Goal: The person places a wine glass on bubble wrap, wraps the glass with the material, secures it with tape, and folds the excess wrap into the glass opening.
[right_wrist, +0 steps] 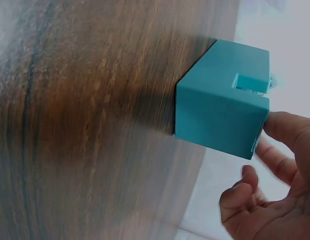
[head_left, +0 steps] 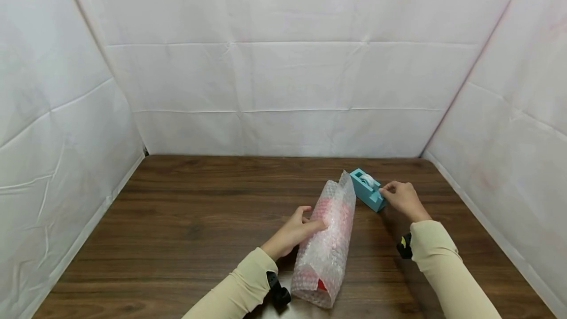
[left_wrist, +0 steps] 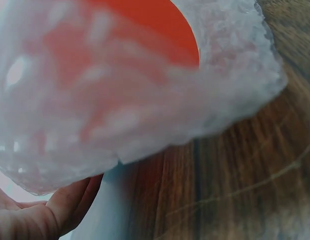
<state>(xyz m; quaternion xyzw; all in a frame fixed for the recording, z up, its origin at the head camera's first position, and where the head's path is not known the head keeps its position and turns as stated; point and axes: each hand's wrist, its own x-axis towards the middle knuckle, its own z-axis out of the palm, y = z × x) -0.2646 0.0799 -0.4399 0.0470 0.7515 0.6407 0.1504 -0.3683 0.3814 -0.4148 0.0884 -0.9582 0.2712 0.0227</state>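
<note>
A roll of bubble wrap (head_left: 330, 240) lies lengthwise on the table, and something red (left_wrist: 160, 30) shows through it and at its near opening. My left hand (head_left: 294, 233) holds the roll from its left side, thumb over the top; in the left wrist view, part of the hand (left_wrist: 55, 210) appears beyond the wrap. To the right of the roll's far end stands a light blue tape dispenser (head_left: 365, 191) with a roll of clear tape (head_left: 367, 180). With thumb and forefinger, my right hand (head_left: 404, 200) pinches at its cutter end; the tape between them is too small to make out.
The dark wooden table (head_left: 190, 220) carries the roll and the dispenser. White cloth walls (head_left: 283, 78) enclose it at the back and both sides. Black wrist cameras are strapped at both sleeves.
</note>
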